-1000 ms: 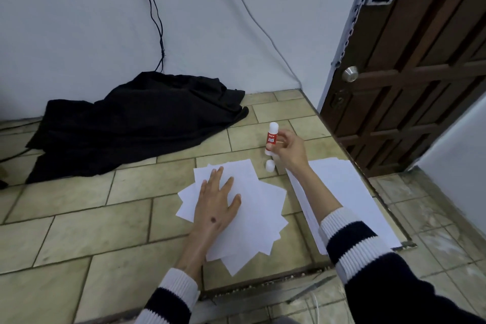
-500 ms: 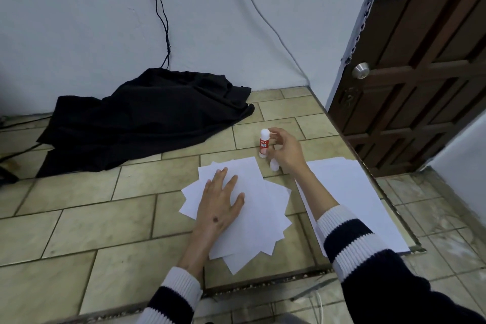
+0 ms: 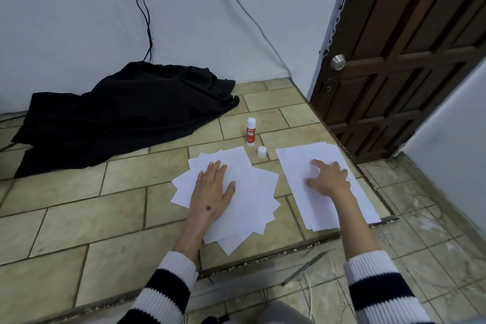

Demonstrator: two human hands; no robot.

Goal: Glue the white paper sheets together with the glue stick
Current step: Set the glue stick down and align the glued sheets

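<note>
The fingers (image 3: 319,166) of the right hand (image 3: 328,179) are bent and a little spread, with the tips touching the top sheet of the neat stack (image 3: 297,160) of white paper on the right. They hold nothing yet. It looks like they are about to pick up one new sheet. To do this well, push the top sheet softly with the fingertips so its edge slides off the others, then pinch just that one. Go slow, or two sheets may come up stuck together.

The fingers (image 3: 217,166) of the left hand (image 3: 213,192) lie flat and close together, pressing down on the fanned pile (image 3: 252,208) of white sheets in the middle. It is good to keep this hand pushing down, so the pile does not slide on the floor (image 3: 79,218).

The glue stick (image 3: 251,131) stands up on the tiles just past the fanned pile, and nobody is touching it. Its white cap (image 3: 262,151) sits on the floor near it, between the two lots of paper. It looks like the cap is off, so try not to knock the stick over when lifting the new sheet across.
</note>
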